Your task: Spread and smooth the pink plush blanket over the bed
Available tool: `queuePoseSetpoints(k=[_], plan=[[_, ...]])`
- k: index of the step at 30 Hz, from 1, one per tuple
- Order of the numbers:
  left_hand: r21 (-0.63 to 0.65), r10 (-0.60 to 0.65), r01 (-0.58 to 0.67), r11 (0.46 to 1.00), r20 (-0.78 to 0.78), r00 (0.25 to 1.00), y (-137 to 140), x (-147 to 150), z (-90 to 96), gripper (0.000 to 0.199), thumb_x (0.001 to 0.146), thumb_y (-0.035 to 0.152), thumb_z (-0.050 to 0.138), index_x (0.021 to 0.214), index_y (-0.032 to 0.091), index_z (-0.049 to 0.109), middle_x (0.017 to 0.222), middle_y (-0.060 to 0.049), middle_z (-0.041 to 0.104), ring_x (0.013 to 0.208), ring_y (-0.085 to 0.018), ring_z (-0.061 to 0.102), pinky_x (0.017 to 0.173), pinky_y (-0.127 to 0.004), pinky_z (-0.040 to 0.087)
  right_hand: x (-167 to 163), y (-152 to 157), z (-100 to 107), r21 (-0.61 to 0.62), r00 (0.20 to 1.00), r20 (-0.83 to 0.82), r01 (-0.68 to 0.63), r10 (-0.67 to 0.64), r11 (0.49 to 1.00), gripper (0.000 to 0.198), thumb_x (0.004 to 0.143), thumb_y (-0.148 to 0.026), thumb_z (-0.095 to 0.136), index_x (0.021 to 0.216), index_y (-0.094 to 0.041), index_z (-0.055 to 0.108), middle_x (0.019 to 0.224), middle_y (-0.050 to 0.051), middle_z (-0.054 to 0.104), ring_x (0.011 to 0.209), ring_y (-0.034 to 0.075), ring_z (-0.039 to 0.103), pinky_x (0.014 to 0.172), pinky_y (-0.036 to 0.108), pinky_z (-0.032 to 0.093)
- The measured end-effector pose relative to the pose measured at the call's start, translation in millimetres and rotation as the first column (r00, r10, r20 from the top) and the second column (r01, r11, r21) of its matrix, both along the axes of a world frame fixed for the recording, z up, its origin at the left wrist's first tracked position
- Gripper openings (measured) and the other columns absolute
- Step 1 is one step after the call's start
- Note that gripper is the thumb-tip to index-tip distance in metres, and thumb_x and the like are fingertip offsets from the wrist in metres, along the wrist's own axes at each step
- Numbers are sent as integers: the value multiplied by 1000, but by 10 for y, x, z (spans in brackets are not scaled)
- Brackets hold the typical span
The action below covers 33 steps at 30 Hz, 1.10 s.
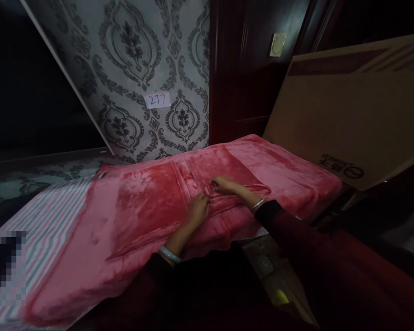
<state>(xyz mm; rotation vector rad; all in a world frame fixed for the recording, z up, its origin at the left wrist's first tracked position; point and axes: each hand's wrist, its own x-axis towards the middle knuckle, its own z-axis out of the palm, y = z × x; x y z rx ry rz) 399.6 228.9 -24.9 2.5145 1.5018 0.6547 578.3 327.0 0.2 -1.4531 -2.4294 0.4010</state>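
A red plush cloth point(152, 197) lies spread on a pink plush blanket point(100, 225), with folded panels at its left and right and a bunched strip between them. My left hand point(198, 209) rests on the middle of the cloth, its fingers curled down at the bunched strip. Just right of it, my right hand point(222, 185) is closed in a pinch on a fold of the same cloth. The fingertips of both hands are close together. Whether the cloth is a garment or a cover, I cannot tell.
A striped sheet point(51, 207) shows at the left of the blanket. Behind stands a patterned wall with a paper label point(158, 99) reading 277. A large cardboard box point(348, 105) leans at the right, beside a dark door point(244, 69). A dark screen point(37, 92) fills the upper left.
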Motion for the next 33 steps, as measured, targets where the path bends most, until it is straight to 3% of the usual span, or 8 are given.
queuePoseSetpoints(k=[3,5,9,13,18,22,28,33], plan=[[11,-9,9,1000,15,1000,-14,-10,-22,21,90,8,52,92,17,71,101,-11,67,99,-24,62,90,-38,50,8,0,129,7,1000,-4,19,-19,1000,10,81,-9,65,86,-16,70,78,2,69,68,15,55,64,24,40],[6,-19,19,1000,13,1000,-28,-18,-24,23,90,9,50,94,16,71,101,-11,66,99,-24,61,89,-38,50,14,-5,257,209,984,-146,133,-103,969,13,87,-10,56,88,-17,68,84,4,67,77,18,56,70,28,42],[5,-30,30,1000,17,999,-23,-26,-28,23,90,10,50,96,16,72,98,-11,66,98,-24,62,91,-39,50,-48,-146,306,583,929,-367,261,-37,769,18,90,-10,47,94,-18,62,95,8,63,92,23,53,82,35,42],[7,-1,1,1000,60,998,-4,-44,-83,19,87,9,52,91,18,68,94,-10,67,95,-24,63,88,-39,51,-157,-464,-73,540,989,-105,-32,105,841,13,88,-10,51,87,-21,57,90,8,60,87,23,50,80,34,41],[-3,22,-22,1000,241,970,-71,-102,-159,13,89,14,52,98,19,61,92,-8,68,90,-22,65,84,-38,52,-122,-708,-435,517,995,-50,-50,89,855,13,94,-12,49,90,-20,58,92,8,60,89,24,49,79,35,40],[12,6,-10,1000,317,949,-78,-112,-169,37,90,14,52,126,19,55,109,-9,71,101,-23,67,90,-39,54,-121,-769,-478,540,995,-36,-61,95,839,13,98,-14,49,92,-18,60,91,9,60,88,24,49,78,35,38],[28,36,-39,999,102,994,20,-91,-167,24,92,12,45,101,18,66,100,-11,73,97,-25,68,91,-39,53,-4,-853,-402,503,993,-43,-77,114,861,13,100,-28,58,98,-17,64,97,10,63,94,25,53,81,36,39],[29,56,-58,998,72,996,22,-112,-148,29,93,11,42,108,18,66,102,-9,74,97,-23,69,89,-35,53,606,-846,-292,449,996,-91,46,-6,892,28,100,-33,56,120,-18,67,110,12,67,103,27,54,90,41,42]])
